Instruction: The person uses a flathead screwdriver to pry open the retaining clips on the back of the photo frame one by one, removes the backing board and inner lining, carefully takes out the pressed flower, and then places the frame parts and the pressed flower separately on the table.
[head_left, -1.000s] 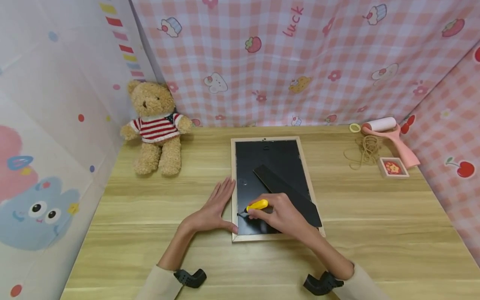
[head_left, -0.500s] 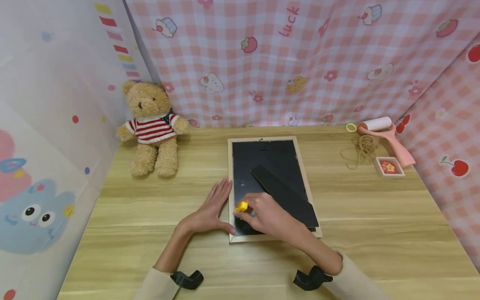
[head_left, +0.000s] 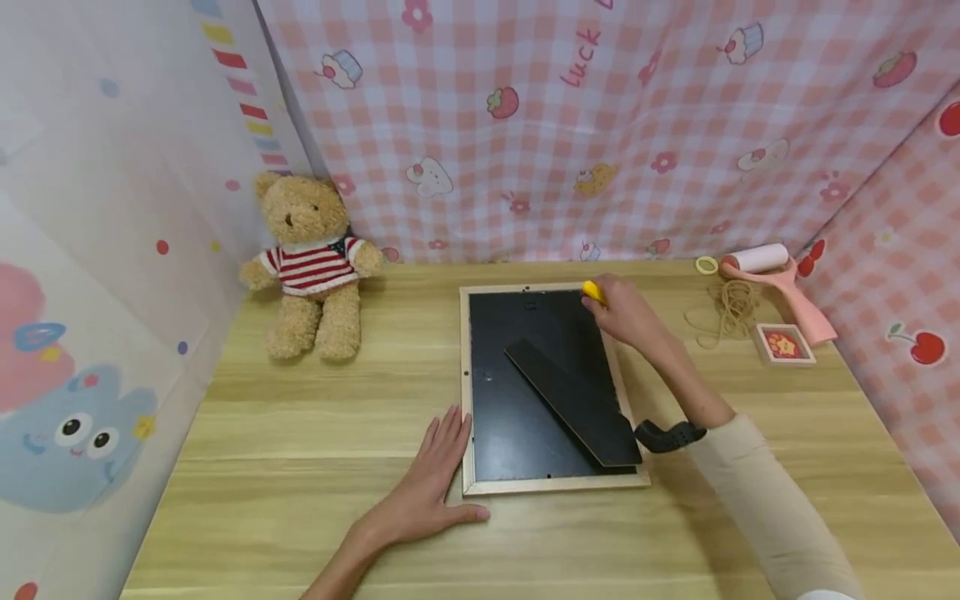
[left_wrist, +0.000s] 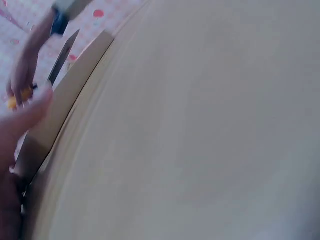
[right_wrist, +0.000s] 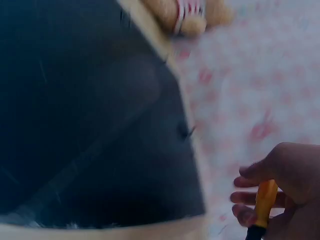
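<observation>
The left hand (head_left: 423,500) lies flat, fingers straight, on the table (head_left: 300,433) against the picture frame (head_left: 551,483) at its seven o'clock corner (back side up, black stand unfolded). At one o'clock, the right hand (head_left: 626,317) grips a yellow-handled tool (head_left: 593,291).

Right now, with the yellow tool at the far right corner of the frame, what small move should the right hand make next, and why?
Probably lower the yellow-handled tool in the right hand to the frame's far right edge, likely to work a backing tab there. The black backing still sits inside the frame, and the left hand lies flat at the near left corner, steadying it.
</observation>
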